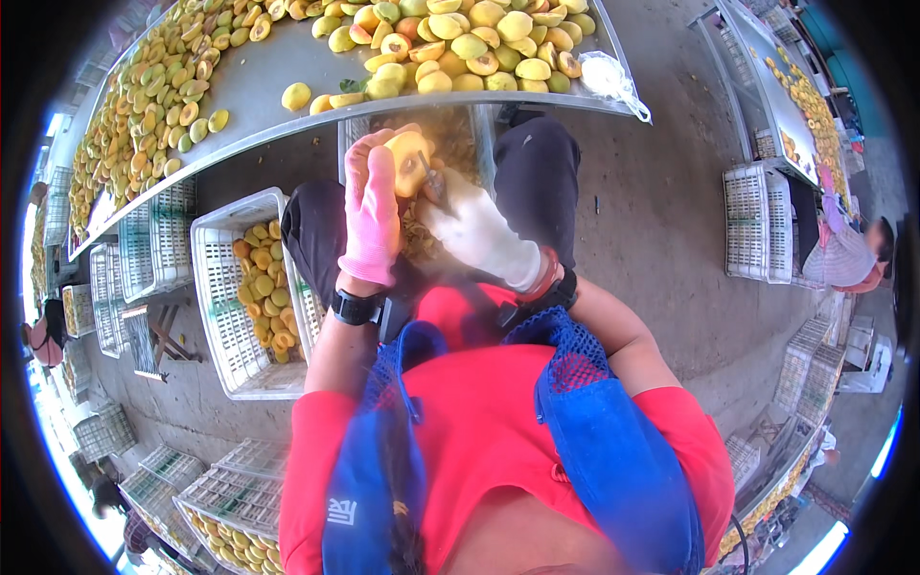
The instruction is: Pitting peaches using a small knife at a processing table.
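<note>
My left hand [371, 216], in a pink glove, grips a yellow peach half [409, 165] with its cut face toward my right hand. In a white glove, my right hand [474, 228] is closed on a small pitting knife [433, 184]. The metal tip of this tool meets the cut face near the middle; its handle is hidden in my fingers. Both hands are together over my lap, just short of the metal table [264, 81]. Below them, a crate [486, 125] between my knees is partly hidden and blurred.
Whole and halved peaches [460, 43] are heaped on the table, beside a white plastic bag [609, 77] at its right corner. A white crate [216, 316] of peach halves stands at my left. More crates [757, 220] and another person [848, 254] are at right.
</note>
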The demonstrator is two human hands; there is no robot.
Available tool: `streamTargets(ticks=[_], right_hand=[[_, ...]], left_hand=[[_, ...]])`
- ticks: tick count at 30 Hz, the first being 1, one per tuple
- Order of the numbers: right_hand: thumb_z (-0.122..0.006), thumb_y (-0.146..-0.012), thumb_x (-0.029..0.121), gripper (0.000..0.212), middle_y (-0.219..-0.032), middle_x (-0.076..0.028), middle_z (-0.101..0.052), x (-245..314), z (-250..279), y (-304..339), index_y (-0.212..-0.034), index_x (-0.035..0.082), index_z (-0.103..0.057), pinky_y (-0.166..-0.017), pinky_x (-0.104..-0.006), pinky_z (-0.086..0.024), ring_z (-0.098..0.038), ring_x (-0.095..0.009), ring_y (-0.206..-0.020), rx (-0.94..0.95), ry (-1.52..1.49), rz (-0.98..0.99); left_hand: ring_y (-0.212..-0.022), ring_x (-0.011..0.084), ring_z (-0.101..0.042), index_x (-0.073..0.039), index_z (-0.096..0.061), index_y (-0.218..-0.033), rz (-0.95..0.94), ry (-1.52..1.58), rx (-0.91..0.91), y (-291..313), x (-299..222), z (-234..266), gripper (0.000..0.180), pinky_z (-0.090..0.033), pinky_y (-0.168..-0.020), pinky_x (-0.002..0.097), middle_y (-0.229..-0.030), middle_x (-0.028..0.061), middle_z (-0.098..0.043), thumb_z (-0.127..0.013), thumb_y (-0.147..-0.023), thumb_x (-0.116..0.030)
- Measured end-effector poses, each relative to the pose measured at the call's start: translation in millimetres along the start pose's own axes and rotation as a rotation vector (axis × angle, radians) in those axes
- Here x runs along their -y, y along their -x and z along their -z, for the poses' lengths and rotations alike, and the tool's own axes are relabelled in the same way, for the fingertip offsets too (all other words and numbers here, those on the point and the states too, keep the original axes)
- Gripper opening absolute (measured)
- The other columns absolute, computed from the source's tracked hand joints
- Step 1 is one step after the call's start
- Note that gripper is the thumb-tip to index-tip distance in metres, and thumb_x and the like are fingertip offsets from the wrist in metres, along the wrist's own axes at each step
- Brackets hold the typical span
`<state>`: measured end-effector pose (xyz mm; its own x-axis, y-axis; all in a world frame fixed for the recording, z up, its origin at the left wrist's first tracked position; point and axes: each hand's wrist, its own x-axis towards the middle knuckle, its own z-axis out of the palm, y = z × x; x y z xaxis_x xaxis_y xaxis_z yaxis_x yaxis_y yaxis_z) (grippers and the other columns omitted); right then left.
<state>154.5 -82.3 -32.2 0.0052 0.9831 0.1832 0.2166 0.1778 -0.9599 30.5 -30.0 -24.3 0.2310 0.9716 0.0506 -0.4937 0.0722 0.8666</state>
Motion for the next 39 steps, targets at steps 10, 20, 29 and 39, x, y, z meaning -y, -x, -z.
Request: streamTargets(ticks=[10, 20, 29, 39], right_hand=[[-0.058, -0.090, 0.005, 0.025, -0.098, -0.021, -0.062, -2.7, 3.1, 0.4, -0.113, -0.002, -0.052, -0.077, -0.0384, -0.049, -0.063, -0.036, -0.090, 0.108, 0.026, -0.055], [-0.063, -0.088, 0.008, 0.017, -0.081, -0.024, -0.063, 4.3, -9.8, 1.1, -0.096, -0.003, -0.053, -0.065, -0.0417, -0.050, -0.064, -0.043, -0.079, -0.041, -0.058, 0.042], [-0.063, -0.087, 0.007, 0.017, -0.078, -0.024, -0.062, 14.8, -3.0, 0.9, -0.095, -0.003, -0.053, -0.063, -0.0424, -0.050, -0.065, -0.042, -0.075, -0.006, 0.008, 0.085], [-0.061, -0.086, 0.010, 0.019, -0.073, -0.023, -0.061, 7.3, -2.6, -1.5, -0.093, -0.005, -0.052, -0.059, -0.0418, -0.050, -0.065, -0.038, -0.066, 0.070, 0.047, 0.115]], left_hand=[[-0.103, 0.0231, -0.062, -0.003, -0.042, -0.131, -0.201, -0.209, 0.080, 5.6, 9.4, -3.8, 0.051, -0.053, -0.090, 0.0363, -0.122, 0.0144, -0.057, -0.044, -0.102, -0.045], [-0.108, 0.0270, -0.061, -0.005, -0.038, -0.135, -0.343, -0.151, 0.024, 7.5, 12.8, -9.8, 0.056, -0.053, -0.092, 0.0413, -0.128, 0.0154, -0.054, -0.047, -0.100, -0.048], [-0.111, 0.0250, -0.058, -0.003, -0.038, -0.137, -0.420, -0.164, 0.125, 11.7, 7.8, -4.6, 0.054, -0.050, -0.096, 0.0390, -0.134, 0.0145, -0.050, -0.051, -0.101, -0.040], [-0.103, 0.0260, -0.062, -0.004, -0.039, -0.133, -0.385, -0.338, 0.056, 17.5, 1.2, -7.3, 0.060, -0.055, -0.089, 0.0407, -0.127, 0.0163, -0.053, -0.050, -0.097, -0.051]])
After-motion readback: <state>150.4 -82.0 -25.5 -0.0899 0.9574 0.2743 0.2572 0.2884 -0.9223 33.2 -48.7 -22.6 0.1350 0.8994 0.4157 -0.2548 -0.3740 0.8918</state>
